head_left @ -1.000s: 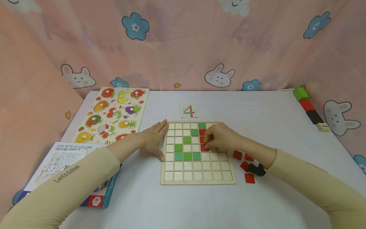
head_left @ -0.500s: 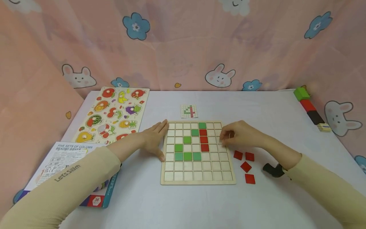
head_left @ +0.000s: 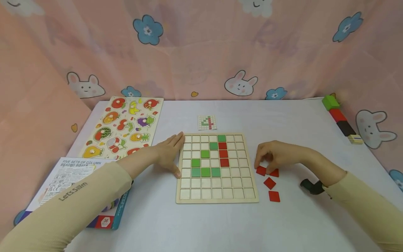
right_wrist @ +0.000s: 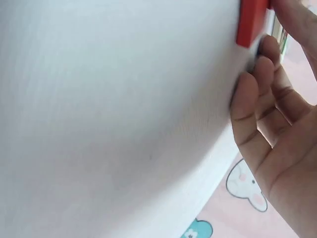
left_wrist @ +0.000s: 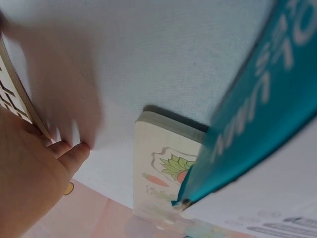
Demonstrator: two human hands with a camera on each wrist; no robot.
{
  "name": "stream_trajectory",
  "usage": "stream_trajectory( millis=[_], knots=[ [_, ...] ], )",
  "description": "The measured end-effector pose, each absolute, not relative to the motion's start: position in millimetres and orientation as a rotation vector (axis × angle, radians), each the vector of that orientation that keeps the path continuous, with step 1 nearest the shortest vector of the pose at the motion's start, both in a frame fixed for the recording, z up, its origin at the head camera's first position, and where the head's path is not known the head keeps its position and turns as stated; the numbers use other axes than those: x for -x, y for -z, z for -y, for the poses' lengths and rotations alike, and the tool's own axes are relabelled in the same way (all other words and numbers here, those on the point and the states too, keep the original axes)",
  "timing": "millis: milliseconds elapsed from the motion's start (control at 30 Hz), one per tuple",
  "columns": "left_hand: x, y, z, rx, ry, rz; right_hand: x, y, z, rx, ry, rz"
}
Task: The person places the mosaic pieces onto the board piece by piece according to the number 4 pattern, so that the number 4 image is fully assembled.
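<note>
Left hand (head_left: 168,154) lies flat on the table (head_left: 283,115), fingers straight, pressed against the left edge of the wooden grid board (head_left: 217,197). It holds nothing. The left wrist view shows the palm (left_wrist: 29,173) against the board edge.

Right hand (head_left: 277,155) sits just right of the board, fingers curled down onto the loose red tiles. Fingertips are on the nearest red tile (head_left: 261,170). The right wrist view shows a red tile (right_wrist: 252,22) at the fingertips, thumb side at the frame edge; it looks like a pinch, but the view is tight, so I can't confirm that the tile is lifted.

Loose red tiles: four in all, right of the board. Two are under the hand; one (head_left: 269,182) sits below them and one (head_left: 274,196) is nearest the camera.

On the board, green tiles (head_left: 205,172) form a diagonal plus a bottom row. Three red tiles (head_left: 224,154) are stacked in a column just right of the diagonal.

Small pattern card (head_left: 207,123) lies behind the board. Fruit peg puzzle (head_left: 124,127) sits at far left, with the boxed set (head_left: 75,185) in front of it under the left forearm. Coloured blocks (head_left: 338,115) line the far right table edge.
</note>
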State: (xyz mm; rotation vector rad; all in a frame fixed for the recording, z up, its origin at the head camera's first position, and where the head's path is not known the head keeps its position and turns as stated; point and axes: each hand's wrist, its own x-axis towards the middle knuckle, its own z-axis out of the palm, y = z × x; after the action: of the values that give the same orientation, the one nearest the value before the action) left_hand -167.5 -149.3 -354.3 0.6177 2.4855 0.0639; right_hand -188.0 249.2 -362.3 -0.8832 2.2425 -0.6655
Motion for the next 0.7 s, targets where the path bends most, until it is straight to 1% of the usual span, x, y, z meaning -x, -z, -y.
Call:
stream_trajectory(
  millis=[200, 400, 600, 700],
  knots=[
    [168, 355, 149, -0.625, -0.059, -2.487, 192, 365, -240, 0.901, 0.634, -2.338],
    [167, 354, 150, -0.628, -0.059, -2.484, 196, 354, -227, 0.874, 0.711, -2.414],
    [167, 354, 150, -0.639, -0.053, -2.485, 189, 350, -192, 0.855, 0.856, -2.360],
    [167, 354, 150, -0.633, -0.060, -2.486, 184, 353, -174, 0.896, 0.864, -2.310]
  ],
)
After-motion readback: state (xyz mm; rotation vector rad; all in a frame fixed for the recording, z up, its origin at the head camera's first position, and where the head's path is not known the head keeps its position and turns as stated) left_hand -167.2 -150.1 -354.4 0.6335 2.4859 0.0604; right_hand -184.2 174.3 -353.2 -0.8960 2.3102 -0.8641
